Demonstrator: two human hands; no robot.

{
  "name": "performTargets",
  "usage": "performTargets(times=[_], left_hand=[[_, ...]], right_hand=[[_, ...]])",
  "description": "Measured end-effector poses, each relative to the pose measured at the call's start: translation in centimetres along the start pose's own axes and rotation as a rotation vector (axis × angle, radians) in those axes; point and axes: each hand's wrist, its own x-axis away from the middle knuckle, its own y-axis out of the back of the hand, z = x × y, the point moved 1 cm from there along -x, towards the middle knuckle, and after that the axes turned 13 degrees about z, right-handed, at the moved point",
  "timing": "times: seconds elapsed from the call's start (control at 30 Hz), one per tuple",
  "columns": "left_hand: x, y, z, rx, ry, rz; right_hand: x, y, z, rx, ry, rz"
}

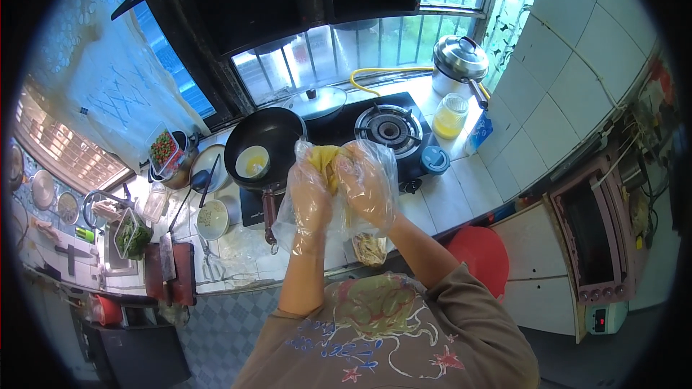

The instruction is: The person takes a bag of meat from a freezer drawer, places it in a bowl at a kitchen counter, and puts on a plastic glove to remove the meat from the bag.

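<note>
My left hand [313, 194] and my right hand [368, 186] are both in loose clear plastic gloves. Between them they grip a yellow, folded, leafy-looking food [324, 158], raised in front of the hob; it may be a pickled vegetable. Just left of my left hand is a black wok [270, 132] with a brown handle, and a small bowl [252, 162] holding something yellow sits inside it. Below my right hand, close to the counter's front edge, lies a crumpled yellowish-brown bundle [370, 249]; what it is cannot be told.
A gas burner [388, 127] is beyond my hands. Right of it stand a glass jar of yellow liquid [450, 116], a lidded blue cup [435, 160] and a steel pot [459, 65]. Leftward are a white bowl [212, 220], kitchen scissors [211, 262] and a cleaver [167, 256] on a chopping board [185, 270].
</note>
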Motion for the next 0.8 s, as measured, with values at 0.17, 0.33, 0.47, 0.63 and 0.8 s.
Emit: performTargets(times=[0.17,0.33,0.47,0.63,0.8], left_hand=[[0.3,0.4,-0.8,0.637,0.447,0.154],[0.8,1.7,0.6,0.715,0.311,0.263],[-0.5,1.7,-0.1,0.598,0.384,0.343],[-1.6,0.6,-1.9,0.291,0.16,0.375],[-1.6,-0.2,-1.5,0.553,0.19,0.561]], right_hand=[[-0.3,1.4,-1.8,0.101,0.114,0.015],[-1.5,5.7,-0.7,-0.05,-0.199,-0.054],[-1.5,6.1,-1.5,0.151,-0.071,-0.02],[-1.3,5.8,-0.5,0.338,0.092,0.107],[-2.0,5.5,1.0,0.474,0.259,0.284]])
